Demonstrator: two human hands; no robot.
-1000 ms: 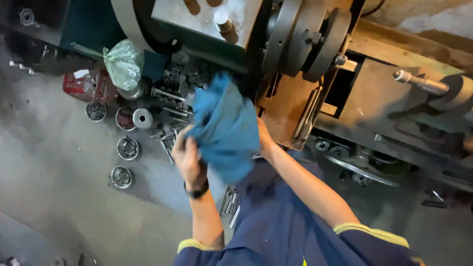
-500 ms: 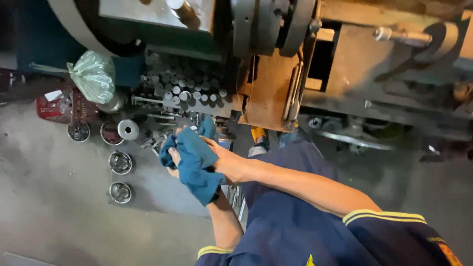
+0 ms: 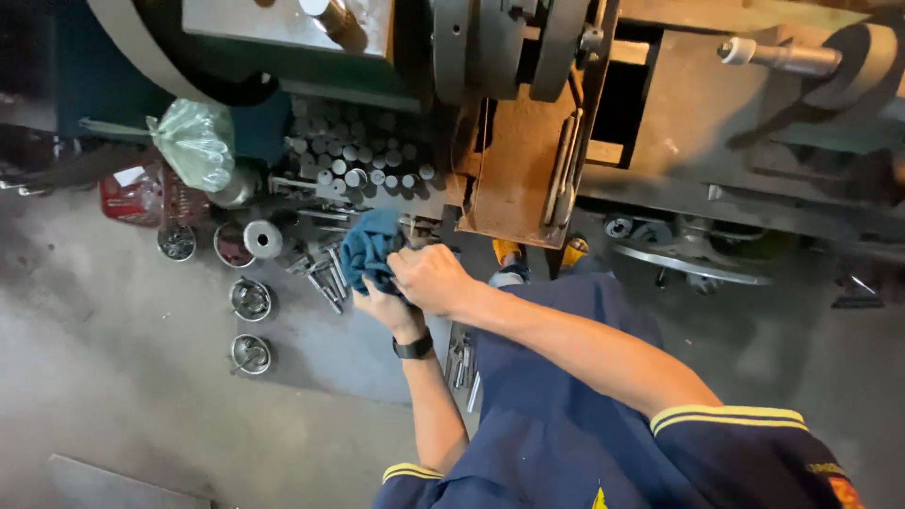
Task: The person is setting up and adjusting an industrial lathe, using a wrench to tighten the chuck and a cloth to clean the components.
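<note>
Blue rag bunched between both hands above the workshop floor.

Far left: red crate (image 3: 132, 196) and green plastic bag (image 3: 196, 143) at the floor's edge against the machine base; then round metal cups (image 3: 251, 300) and loose bars scattered on grey concrete floor (image 3: 104, 396). Centre: blue rag (image 3: 368, 250) crumpled small, gripped underneath by left hand (image 3: 385, 303) wearing a black wristband (image 3: 413, 348), right hand (image 3: 429, 276) clenched over it from above. Wiping seemingly midway, rag neither spread nor set down. Right: large rust-stained lathe (image 3: 528, 179), dark, oily, cluttered shop.
</note>
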